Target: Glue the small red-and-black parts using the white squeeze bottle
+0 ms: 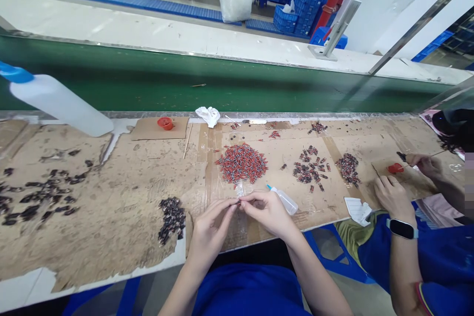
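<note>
My left hand (213, 224) and my right hand (268, 211) meet fingertip to fingertip over the cardboard near the table's front edge. Both are closed in a pinch around a tiny dark part (238, 203), too small and covered for me to name. Just beyond my fingers lies a big heap of small red and grey parts (242, 164). A small clear squeeze bottle with a blue tip (286, 201) lies on its side by my right hand. To the left of my left hand is a pile of small dark parts (172, 219).
A large white bottle with a blue cap (61, 103) stands at the left. Dark pieces (44, 192) are scattered below it. A red dish (165, 123) sits behind. Dark-and-red parts (311, 169) lie right of the heap. A co-worker's hands (394, 197) work at the right.
</note>
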A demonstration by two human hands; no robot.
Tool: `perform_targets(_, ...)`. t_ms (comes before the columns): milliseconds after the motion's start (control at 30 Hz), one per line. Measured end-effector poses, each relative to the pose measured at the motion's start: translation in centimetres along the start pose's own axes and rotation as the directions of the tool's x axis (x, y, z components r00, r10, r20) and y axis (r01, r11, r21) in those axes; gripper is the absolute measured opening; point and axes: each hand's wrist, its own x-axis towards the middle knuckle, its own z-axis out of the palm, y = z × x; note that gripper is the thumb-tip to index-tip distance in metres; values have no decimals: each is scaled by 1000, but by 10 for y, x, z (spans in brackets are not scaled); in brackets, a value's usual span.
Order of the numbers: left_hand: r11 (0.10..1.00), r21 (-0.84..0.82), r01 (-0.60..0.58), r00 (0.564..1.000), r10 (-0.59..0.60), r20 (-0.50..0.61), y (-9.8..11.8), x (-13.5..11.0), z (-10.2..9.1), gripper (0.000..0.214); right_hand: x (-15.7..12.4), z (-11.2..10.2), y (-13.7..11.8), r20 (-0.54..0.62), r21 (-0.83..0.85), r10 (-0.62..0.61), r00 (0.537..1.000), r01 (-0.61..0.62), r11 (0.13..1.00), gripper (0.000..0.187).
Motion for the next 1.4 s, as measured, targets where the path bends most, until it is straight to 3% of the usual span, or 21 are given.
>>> perform_targets(167,990,-78,120,992,-122,-13,-2,-3,5,25,-1,-1,0,18,-11,21,1000,-20,1000,18)
perform_targets(367,983,-110,150,988,-151,-6,0,-4,8,27,-3,-5,-1,40,-94,-56,998,59,994,15)
perform_targets(667,1000,3,11,998,-11,-58,6,-7,7,20,-12,3,0,-32,-161,-164,986,157,974,15)
perform_targets(833,998,24,-62,996,64,-69,12,-4,15,16,-14,3,1,-78,-177,-232,970,215,960,18)
perform_targets(967,999,35,-38,998,37,41,17,1,15,32,-15,-16,3,-131,-135,-183,974,166,977,22)
perform_targets(1067,988,151,-15,1000,11,26,14,7,-6,57,-16,-50,14,-264,-224,-114,958,54,973,27)
perform_targets(1167,902,429,48,994,-1,-107,2,11,-42,41,-17,-89,31,-406,-438,-124,905,-74,896,33)
perform_targets(1233,772,620,138,980,-17,-197,-9,10,-65,35,-20,-105,40,-470,-575,-173,865,-152,804,41)
perform_targets(1333,564,787,249,962,-54,-266,-25,6,-83,35,-26,-105,45,-532,-689,-247,810,-244,682,50)
perform_targets(1400,520,812,265,959,-55,-277,-33,3,-85,34,-30,-92,44,-504,-723,-254,825,-243,647,48)
